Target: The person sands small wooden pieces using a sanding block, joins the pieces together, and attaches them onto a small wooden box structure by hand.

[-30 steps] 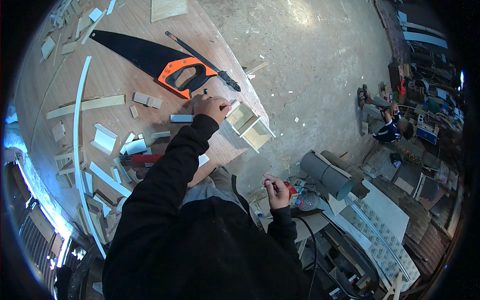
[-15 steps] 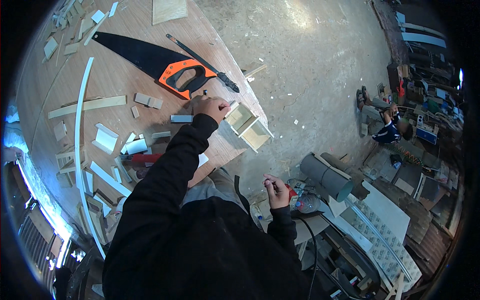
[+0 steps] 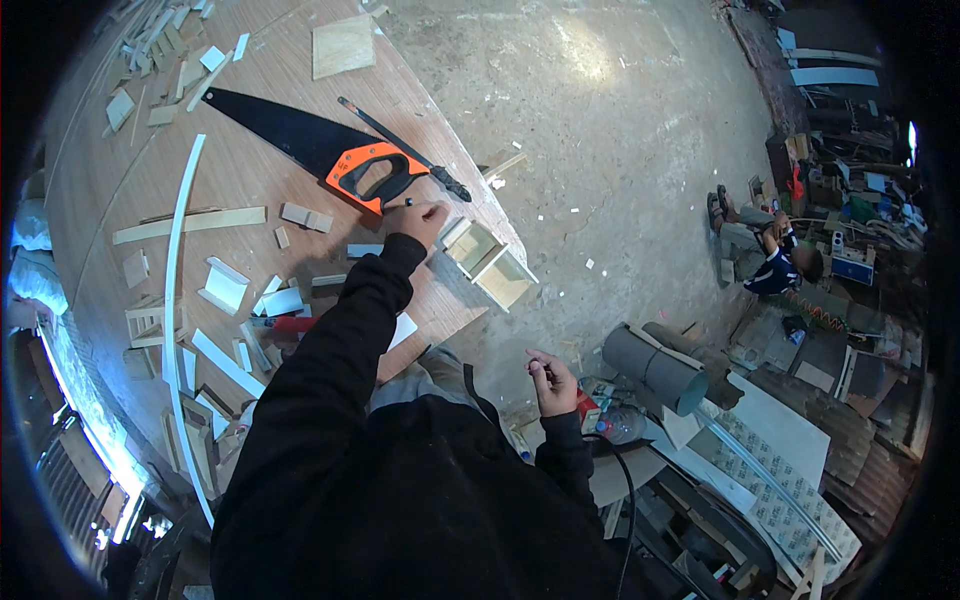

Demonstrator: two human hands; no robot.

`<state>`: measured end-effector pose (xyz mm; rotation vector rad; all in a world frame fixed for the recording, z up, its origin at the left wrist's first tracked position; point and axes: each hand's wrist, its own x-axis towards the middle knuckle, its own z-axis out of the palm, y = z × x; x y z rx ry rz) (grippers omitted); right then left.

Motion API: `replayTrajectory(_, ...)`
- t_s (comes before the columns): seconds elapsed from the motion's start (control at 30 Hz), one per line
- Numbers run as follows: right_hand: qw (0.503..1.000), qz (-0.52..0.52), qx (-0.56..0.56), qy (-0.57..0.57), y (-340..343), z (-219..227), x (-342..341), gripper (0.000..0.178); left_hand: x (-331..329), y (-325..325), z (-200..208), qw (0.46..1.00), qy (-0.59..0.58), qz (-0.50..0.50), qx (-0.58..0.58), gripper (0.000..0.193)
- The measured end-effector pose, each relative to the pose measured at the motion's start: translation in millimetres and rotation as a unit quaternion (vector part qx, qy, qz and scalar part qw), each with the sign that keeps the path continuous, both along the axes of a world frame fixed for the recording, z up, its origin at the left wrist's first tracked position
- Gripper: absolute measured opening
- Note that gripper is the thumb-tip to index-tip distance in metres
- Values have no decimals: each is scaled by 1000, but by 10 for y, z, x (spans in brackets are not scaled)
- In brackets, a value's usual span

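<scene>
Lettering (image 3: 344,167) marks the orange saw handle (image 3: 355,158), and tiny repeated print runs over a pale sheet (image 3: 750,478). The left hand (image 3: 420,222), fingers curled in, is just beside the two-compartment wooden box (image 3: 491,264) at the edge of the table (image 3: 235,175); the right hand (image 3: 553,386), thumb against its bent fingers, is well apart, and I can't tell whether either pinches anything.

Glare lower left, floor (image 3: 580,75) partly bright, black curved rim
</scene>
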<state>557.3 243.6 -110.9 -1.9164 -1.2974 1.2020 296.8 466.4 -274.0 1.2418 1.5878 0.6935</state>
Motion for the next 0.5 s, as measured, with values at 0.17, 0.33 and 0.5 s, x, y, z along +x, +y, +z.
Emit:
replayTrajectory(0.17,1000,9,8,1,105,99,-19,20,-348,-228,82,995,77,-9,58,27)
replayTrajectory(0.33,999,18,40,19,210,104,-3,20,-448,-769,130,996,32,6,88,21)
replayTrajectory(0.5,996,58,65,18,327,124,27,21,-497,-1312,298,998,-61,-17,-6,24)
